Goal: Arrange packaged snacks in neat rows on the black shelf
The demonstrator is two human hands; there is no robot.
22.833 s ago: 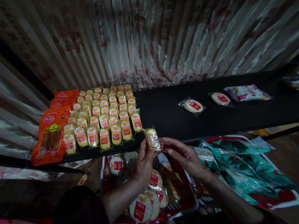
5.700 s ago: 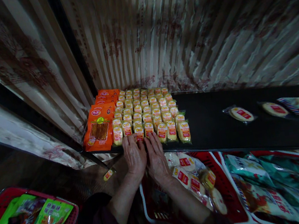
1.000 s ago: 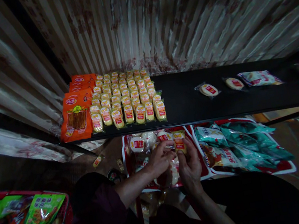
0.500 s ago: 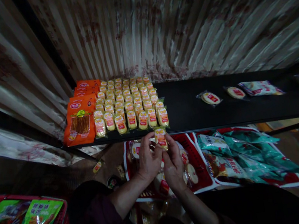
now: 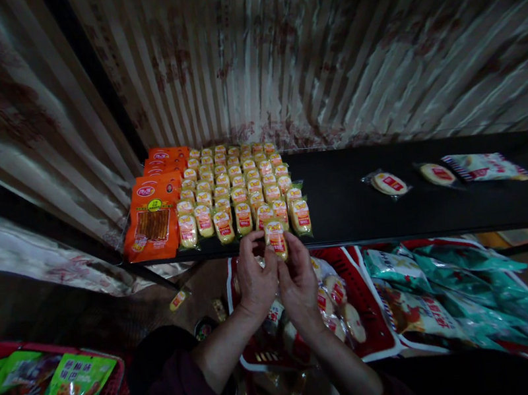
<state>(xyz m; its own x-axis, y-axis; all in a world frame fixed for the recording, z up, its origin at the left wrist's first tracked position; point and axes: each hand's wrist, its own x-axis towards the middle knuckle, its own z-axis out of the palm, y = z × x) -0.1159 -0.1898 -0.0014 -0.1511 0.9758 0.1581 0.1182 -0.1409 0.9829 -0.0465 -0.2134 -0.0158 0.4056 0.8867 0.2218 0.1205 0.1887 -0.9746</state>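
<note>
Between my two hands, upright in front of the shelf's front edge, is a small wrapped snack cake with a yellow and red label. My left hand grips its left side with thumb and fingers. My right hand closes on its right side. Just behind it on the black shelf stand tight rows of matching wrapped cakes. Orange snack packets stand in a stack against the left of these rows.
On the shelf's right lie a round wrapped cake, another round cake and a striped packet. Below are a red basket of round cakes, a basket with teal packets, and a basket of mixed snacks at left. One wrapped cake lies on the floor.
The view has shifted, so the shelf and baskets sit lower and further right. Both hands still hold the cake, which now overlaps the front row in view.
</note>
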